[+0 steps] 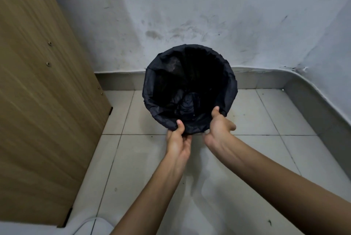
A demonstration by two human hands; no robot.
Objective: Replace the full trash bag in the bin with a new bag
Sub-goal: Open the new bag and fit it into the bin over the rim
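my two bare forearms reach out from the bottom edge, down and forward over the pale tiled floor (256,120). something white and rounded sits at the lower left corner by my feet, too cut off to tell what it is.

my left hand (177,140) is at the near edge of the bin (190,128). thumb on top of the rim, the other fingers tucked under it, so it pinches the black bag (152,82) where the plastic folds over the edge. my right hand (218,124) is just beside it, a little further round the rim to the right. its thumb presses onto the bag's fold at the rim, and the fingers curl underneath and out to the side; i can't tell for sure how much plastic they hold.

the bag lines the whole bin, its edge turned down over the rim all the way round, wrinkled and a bit uneven. the inside looks dark and deep, with loose plastic bunched at the bottom. the bin itself is hidden under the bag.

the bin stands on the floor close to the far wall (209,16), which is whitish, scuffed and stained, with a grey skirting running along its foot and curving round to the right. on the left a wooden panel (38,82) stands tall, with a few screws showing on its face.
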